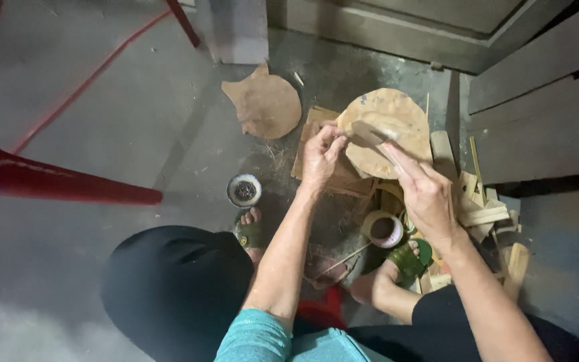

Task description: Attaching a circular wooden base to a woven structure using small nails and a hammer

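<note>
1. Nearest me, my two feet rest on the grey concrete floor point(102, 134) in green woven sandals point(407, 263), one on each foot, knees spread so the work sits between them.
2. Just past my toes stand one roll of tan tape point(384, 229) and one small round dark-filled dish point(244, 191), both within easy reach.
3. My right hand point(427, 194) lies flat against the round tan leaf-like disc point(390, 127), fingers stretched out and gripping nothing, seemingly to steady it.
4. My left hand point(321, 155) has its fingers pinched shut on the disc's left edge, propping it tilted above a stack of flat brown cardboard pieces point(316, 127).
5. A heap of pale bamboo strips point(480, 208) lies to the right.
6. Farthest, a second tan disc point(264, 104) lies flat on the floor: two discs in all.
</note>
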